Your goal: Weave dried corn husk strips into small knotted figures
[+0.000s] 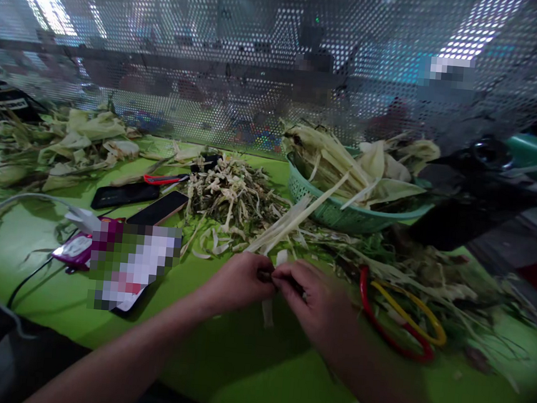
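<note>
My left hand (239, 280) and my right hand (317, 300) meet over the green table (245, 356), fingers pinched together on a bundle of pale husk strips (290, 222) that stretches up and right toward a teal basket (342, 213). A short loose strip (267, 312) hangs below my fingers. Both hands are closed on the strips.
A heap of cut husk shreds (232, 192) lies just behind my hands. The basket holds whole husks. Red and yellow handled scissors (399, 319) lie to the right. Two phones (141, 203), red-handled scissors (164, 180) and a husk pile (81, 141) lie left. A perforated screen (262, 63) stands behind.
</note>
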### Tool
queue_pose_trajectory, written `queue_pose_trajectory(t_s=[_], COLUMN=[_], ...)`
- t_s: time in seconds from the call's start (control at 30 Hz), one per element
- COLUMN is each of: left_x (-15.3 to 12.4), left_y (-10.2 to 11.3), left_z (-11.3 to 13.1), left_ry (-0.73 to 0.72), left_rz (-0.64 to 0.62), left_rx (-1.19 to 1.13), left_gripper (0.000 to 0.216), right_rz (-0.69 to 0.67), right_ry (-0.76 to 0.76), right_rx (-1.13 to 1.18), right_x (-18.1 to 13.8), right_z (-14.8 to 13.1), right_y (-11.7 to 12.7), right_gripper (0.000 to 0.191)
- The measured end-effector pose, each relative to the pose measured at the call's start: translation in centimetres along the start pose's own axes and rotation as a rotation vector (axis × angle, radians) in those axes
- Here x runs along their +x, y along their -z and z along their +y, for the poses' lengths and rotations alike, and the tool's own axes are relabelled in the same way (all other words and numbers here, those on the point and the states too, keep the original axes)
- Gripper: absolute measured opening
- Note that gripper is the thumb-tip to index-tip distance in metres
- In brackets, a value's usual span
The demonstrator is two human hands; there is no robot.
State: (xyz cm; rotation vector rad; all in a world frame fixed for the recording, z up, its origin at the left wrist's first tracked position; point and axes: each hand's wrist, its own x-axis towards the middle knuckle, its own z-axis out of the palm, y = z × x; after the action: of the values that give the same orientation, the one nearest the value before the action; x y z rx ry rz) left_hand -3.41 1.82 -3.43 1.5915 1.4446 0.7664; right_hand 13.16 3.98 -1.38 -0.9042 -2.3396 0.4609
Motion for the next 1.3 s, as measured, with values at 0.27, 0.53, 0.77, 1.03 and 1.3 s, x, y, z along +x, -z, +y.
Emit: queue_pose_trajectory(t_s=[0.27, 0.53, 0.77, 1.03, 1.3], left_x=[0.0, 0.2, 0.3, 0.5, 0.3], left_y=[0.3, -0.3, -0.2, -0.4, -0.7], left_z=[0.4, -0.2, 0.8, 0.8, 1.0], left_ry=[0.037, 0.005, 0.027, 0.089, 0.125], left_rz=[0.041, -0.012, 0.044, 0.211, 0.16], left_rx=[-0.029, -0.129, -0.53, -1.058, -1.162], left_gripper=[0.012, 0.012, 0.016, 0.032, 0.029], right_rz=[0.019, 0.079, 0.206, 0.187, -0.029], right_ry=[-0.007, -0.004, 0.039, 0.204, 0.227], right_rx=[-0.02, -0.018, -0.008, -0.029, -0.316], right_x=[-0.1, -0.1, 0.0, 0.1, 0.1], right_z=[0.2, 0.1, 0.0, -0.7, -0.5], right_y=[0.5, -0.2, 0.4, 0.1, -0.9], right_gripper=[0.012, 0.012, 0.022, 0.015, 0.019])
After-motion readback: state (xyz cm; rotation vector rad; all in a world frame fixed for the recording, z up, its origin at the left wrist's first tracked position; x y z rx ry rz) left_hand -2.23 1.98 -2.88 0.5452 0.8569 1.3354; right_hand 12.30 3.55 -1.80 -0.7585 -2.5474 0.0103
